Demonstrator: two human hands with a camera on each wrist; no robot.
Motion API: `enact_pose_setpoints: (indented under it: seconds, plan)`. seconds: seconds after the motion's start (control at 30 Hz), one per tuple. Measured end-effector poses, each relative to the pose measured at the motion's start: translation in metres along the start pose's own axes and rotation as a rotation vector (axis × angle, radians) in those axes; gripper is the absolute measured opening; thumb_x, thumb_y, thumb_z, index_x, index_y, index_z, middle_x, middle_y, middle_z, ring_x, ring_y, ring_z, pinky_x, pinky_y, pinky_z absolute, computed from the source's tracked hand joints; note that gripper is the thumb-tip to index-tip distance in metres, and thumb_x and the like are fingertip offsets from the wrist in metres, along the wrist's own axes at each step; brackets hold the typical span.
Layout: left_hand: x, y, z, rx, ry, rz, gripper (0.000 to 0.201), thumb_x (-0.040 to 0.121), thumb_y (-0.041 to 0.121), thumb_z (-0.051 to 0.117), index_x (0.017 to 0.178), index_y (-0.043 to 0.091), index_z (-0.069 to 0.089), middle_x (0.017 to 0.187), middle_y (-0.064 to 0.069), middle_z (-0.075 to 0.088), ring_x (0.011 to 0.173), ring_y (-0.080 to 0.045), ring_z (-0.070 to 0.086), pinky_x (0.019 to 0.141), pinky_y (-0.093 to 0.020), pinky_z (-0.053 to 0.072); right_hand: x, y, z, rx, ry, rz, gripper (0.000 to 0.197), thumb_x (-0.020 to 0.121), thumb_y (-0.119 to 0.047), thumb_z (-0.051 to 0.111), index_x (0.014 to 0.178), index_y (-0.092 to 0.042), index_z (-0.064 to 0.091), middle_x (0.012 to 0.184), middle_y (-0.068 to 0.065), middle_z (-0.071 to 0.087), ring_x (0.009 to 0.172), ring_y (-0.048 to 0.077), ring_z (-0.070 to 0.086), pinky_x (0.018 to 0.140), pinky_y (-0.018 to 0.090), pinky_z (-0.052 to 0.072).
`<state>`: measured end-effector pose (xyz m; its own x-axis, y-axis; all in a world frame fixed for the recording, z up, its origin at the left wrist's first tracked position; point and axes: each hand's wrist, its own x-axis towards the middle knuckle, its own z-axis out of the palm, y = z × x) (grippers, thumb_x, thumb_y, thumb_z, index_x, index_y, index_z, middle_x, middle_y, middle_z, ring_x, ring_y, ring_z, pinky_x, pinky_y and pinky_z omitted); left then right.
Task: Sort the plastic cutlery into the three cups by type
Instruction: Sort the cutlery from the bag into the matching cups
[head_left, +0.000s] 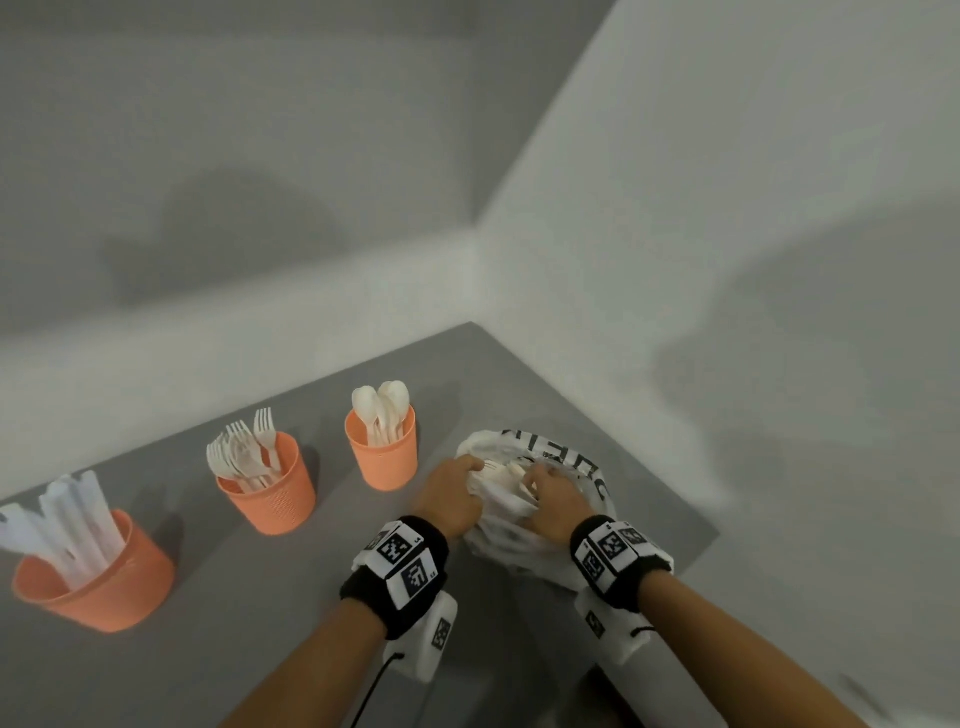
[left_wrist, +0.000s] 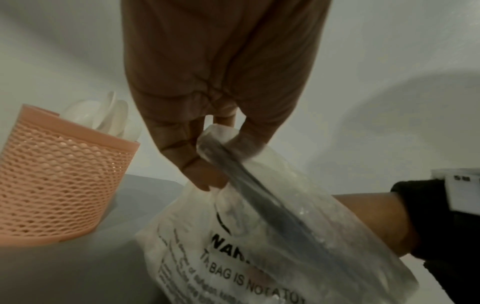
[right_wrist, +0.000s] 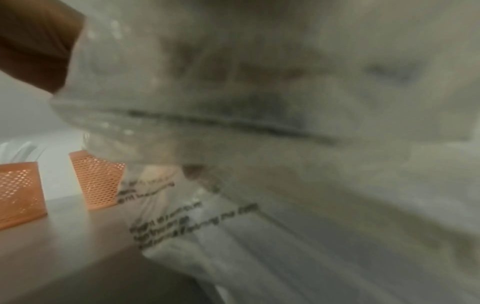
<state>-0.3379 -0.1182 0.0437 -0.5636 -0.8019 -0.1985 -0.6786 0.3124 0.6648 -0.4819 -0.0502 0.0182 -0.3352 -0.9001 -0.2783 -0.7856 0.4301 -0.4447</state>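
Three orange mesh cups stand in a row on the grey table (head_left: 249, 660): knives in the left cup (head_left: 98, 587), forks in the middle cup (head_left: 270, 493), spoons in the right cup (head_left: 384, 452). Right of them lies a clear printed plastic bag (head_left: 566, 467) with white cutlery (head_left: 498, 472) showing in its mouth. My left hand (head_left: 470, 470) pinches the bag's rim, seen close in the left wrist view as left hand (left_wrist: 207, 164) on bag (left_wrist: 259, 246). My right hand (head_left: 532, 480) reaches into the bag's mouth, fingers curled among the cutlery; what they hold is hidden.
White walls meet in a corner just behind the table. The table's right edge (head_left: 685, 499) runs close beside the bag. The spoon cup (left_wrist: 59, 174) stands just left of my left hand. Bag film (right_wrist: 285, 102) fills the blurred right wrist view, with two cups (right_wrist: 98, 181) at its left.
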Motion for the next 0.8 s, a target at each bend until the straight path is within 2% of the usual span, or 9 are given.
enact_pose_setpoints:
  seconds: [0.1, 0.2, 0.3, 0.4, 0.53, 0.7, 0.8]
  plan:
    - [-0.002, 0.0, -0.001, 0.002, -0.009, -0.009, 0.047, 0.084, 0.003, 0.049, 0.13, 0.012, 0.047, 0.139, -0.01, 0.044, 0.128, -0.023, 0.041, 0.106, -0.026, 0.03, 0.002, -0.002, 0.006, -0.053, 0.005, -0.008, 0.05, 0.083, -0.02, 0.063, 0.128, -0.011, 0.044, 0.133, 0.011, 0.049, 0.124, 0.026, 0.045, 0.103, 0.031, 0.036]
    - [-0.005, -0.001, -0.002, -0.008, -0.014, -0.014, 0.048, 0.083, 0.003, 0.049, 0.13, 0.012, 0.048, 0.138, -0.01, 0.045, 0.128, -0.023, 0.042, 0.106, -0.027, 0.031, 0.004, -0.004, 0.011, -0.115, 0.041, -0.014, 0.042, 0.086, -0.029, 0.058, 0.123, -0.011, 0.05, 0.126, 0.009, 0.057, 0.117, 0.025, 0.052, 0.099, 0.032, 0.042]
    - [-0.005, -0.003, -0.006, -0.036, -0.018, -0.021, 0.046, 0.083, 0.002, 0.05, 0.128, 0.01, 0.049, 0.137, -0.011, 0.046, 0.125, -0.025, 0.045, 0.107, -0.031, 0.036, 0.006, -0.004, 0.013, -0.057, 0.036, -0.023, 0.042, 0.082, -0.038, 0.062, 0.115, -0.012, 0.057, 0.119, 0.008, 0.062, 0.11, 0.024, 0.057, 0.094, 0.03, 0.045]
    - [-0.006, -0.003, -0.008, -0.075, -0.014, -0.027, 0.044, 0.083, 0.002, 0.05, 0.126, 0.009, 0.051, 0.135, -0.012, 0.048, 0.12, -0.028, 0.05, 0.102, -0.036, 0.042, 0.007, -0.001, 0.013, 0.03, 0.022, -0.041, 0.042, 0.08, -0.039, 0.065, 0.113, -0.012, 0.061, 0.113, 0.006, 0.065, 0.107, 0.024, 0.059, 0.09, 0.029, 0.046]
    - [-0.004, -0.003, -0.011, -0.096, -0.009, -0.034, 0.041, 0.083, 0.004, 0.049, 0.123, 0.011, 0.052, 0.131, -0.012, 0.052, 0.11, -0.033, 0.057, 0.096, -0.039, 0.047, 0.006, -0.001, 0.007, 0.072, 0.01, -0.049, 0.044, 0.082, -0.04, 0.062, 0.118, -0.015, 0.058, 0.116, 0.006, 0.065, 0.108, 0.025, 0.059, 0.092, 0.031, 0.046]
    - [-0.001, -0.004, -0.012, -0.166, -0.004, -0.059, 0.039, 0.083, 0.003, 0.049, 0.12, 0.011, 0.054, 0.127, -0.012, 0.054, 0.107, -0.032, 0.058, 0.093, -0.04, 0.049, 0.004, 0.005, 0.0, 0.074, 0.011, -0.014, 0.051, 0.077, -0.032, 0.069, 0.124, -0.018, 0.054, 0.116, 0.007, 0.065, 0.106, 0.023, 0.06, 0.08, 0.022, 0.042]
    - [0.0, -0.004, -0.011, -0.173, 0.004, -0.067, 0.038, 0.083, 0.004, 0.048, 0.12, 0.011, 0.054, 0.124, -0.013, 0.056, 0.103, -0.031, 0.06, 0.09, -0.04, 0.051, 0.005, 0.007, -0.008, 0.192, 0.018, 0.042, 0.056, 0.073, -0.018, 0.072, 0.126, -0.016, 0.053, 0.114, 0.008, 0.063, 0.105, 0.024, 0.058, 0.078, 0.024, 0.042]
